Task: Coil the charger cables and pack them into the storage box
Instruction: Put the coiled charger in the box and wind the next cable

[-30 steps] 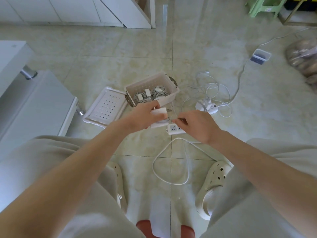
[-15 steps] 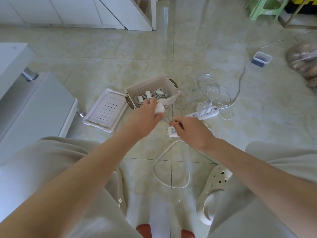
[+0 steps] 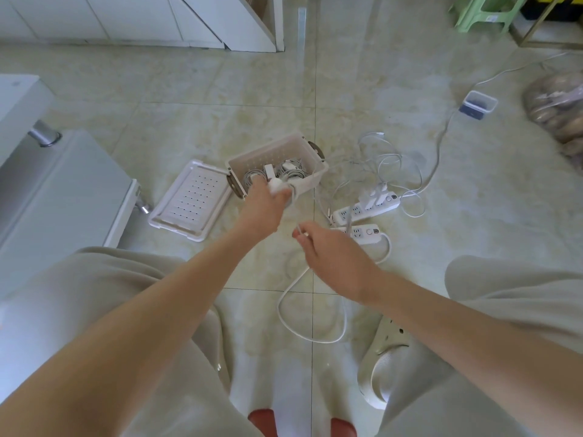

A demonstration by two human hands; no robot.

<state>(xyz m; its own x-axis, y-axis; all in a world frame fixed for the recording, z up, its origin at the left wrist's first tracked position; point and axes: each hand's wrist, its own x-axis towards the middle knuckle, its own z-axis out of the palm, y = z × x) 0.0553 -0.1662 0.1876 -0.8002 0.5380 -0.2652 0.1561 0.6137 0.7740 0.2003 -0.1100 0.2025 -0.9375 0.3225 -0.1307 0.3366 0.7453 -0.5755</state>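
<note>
As you sit over the tiled floor, your left hand hovers at the near rim of the storage box, its grip clamped round a white charger block. Your right hand, nearer you and just right of the left, has its grip pinched together on the thin charger cable that hangs from the block. Inside the box lie several coiled cables with white plugs among them. The perforated lid lies flat on the floor against the box's left end.

To the right of the box, a loose tangle of white cables spreads around two power strips. The farther strip carries plugged-in adapters, and the nearer one sits just beyond your right hand. A thick white cord loops on the floor between your knees.

Well apart, toward the floor's far right corner, stand a small clear container, a filled plastic bag and a green stool. A pale perforated clog shows below your right forearm.
</note>
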